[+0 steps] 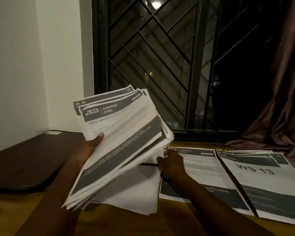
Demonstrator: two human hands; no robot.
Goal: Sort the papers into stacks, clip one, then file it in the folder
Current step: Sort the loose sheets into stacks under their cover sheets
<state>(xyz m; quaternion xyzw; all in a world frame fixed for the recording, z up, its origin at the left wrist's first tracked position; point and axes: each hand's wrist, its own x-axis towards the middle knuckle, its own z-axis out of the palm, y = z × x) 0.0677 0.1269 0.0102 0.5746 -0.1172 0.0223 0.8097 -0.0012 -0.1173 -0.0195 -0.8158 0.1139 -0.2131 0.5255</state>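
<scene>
Sorting is the step in hand, by my judgement. The left hand (92,147) grips a thick bundle of papers (123,142), thumb across the top sheet, and holds it tilted above the counter (109,223). The right hand (170,164) reaches to the top left corner of the middle stack (203,167), which lies flat on the counter. Whether its fingers pinch that sheet or only press on it cannot be told. Just beside the middle stack, to the right, lies a fanned stack headed WS 13 (262,181). Blank white sheets (134,193) lie under the raised bundle. A thin dark object (149,164), too blurred to identify, rests near the right hand. A dark flat case (27,160) sits at the left and may be the folder. No clip is visible.

Much of the bundle remains unsorted. The next move calls for freeing the right hand, taking the top sheet, reading its heading and laying it squarely on the matching stack.
</scene>
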